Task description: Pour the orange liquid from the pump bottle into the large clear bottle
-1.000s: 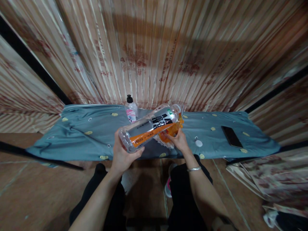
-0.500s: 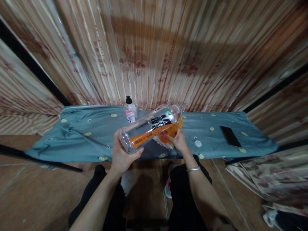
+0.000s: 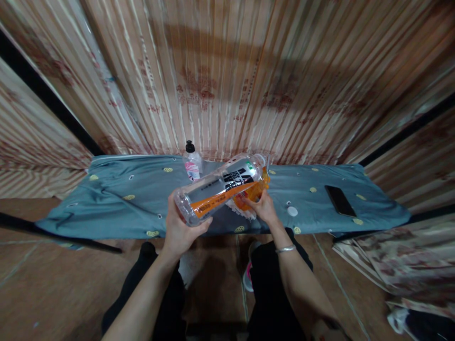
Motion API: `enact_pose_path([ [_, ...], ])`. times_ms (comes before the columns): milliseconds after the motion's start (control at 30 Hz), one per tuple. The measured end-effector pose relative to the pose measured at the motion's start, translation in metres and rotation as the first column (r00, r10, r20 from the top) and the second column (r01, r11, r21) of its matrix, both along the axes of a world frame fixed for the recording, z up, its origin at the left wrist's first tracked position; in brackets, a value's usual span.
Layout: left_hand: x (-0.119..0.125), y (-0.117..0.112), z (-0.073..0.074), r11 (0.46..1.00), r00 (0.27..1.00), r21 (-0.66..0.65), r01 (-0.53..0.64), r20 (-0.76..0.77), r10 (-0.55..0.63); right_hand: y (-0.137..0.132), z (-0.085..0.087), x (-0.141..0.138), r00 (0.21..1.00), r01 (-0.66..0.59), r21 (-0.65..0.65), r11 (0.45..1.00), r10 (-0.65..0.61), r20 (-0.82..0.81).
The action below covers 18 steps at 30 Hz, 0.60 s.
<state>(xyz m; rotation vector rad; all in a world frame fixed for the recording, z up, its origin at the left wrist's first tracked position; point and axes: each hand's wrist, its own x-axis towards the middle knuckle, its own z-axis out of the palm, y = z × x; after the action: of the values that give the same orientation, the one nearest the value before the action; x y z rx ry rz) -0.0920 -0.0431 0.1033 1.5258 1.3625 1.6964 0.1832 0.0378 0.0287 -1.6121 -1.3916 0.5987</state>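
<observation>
My left hand (image 3: 183, 229) is wrapped around the base of a large clear plastic bottle (image 3: 220, 187) with a black, silver and orange label. The bottle lies tilted in the air, its open neck up and to the right. My right hand (image 3: 263, 207) is closed on a translucent orange container (image 3: 255, 192), partly hidden behind the bottle, close by its mouth. Whether the two touch cannot be made out. A whitish, frilly-edged cloth (image 3: 243, 211) shows below the orange container. To the right of my right hand, a round white cap (image 3: 292, 211) lies on the blue-green sheet (image 3: 117, 213).
A small clear bottle with a black cap and pink label (image 3: 192, 166) stands upright behind the large bottle. A dark phone (image 3: 340, 200) lies on the right of the sheet. Pleated curtains (image 3: 227, 85) hang close behind, and black poles (image 3: 53, 94) frame both sides.
</observation>
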Motion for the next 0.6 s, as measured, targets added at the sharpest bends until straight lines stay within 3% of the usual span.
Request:
enact_pose_path([
  [600,0.0004,0.0000,0.0015,1.000,1.000,0.007,-0.011,-0.006,0.011,-0.0010,0.0011,-0.0008,1.000,-0.015,0.015,1.000,0.014,0.007],
])
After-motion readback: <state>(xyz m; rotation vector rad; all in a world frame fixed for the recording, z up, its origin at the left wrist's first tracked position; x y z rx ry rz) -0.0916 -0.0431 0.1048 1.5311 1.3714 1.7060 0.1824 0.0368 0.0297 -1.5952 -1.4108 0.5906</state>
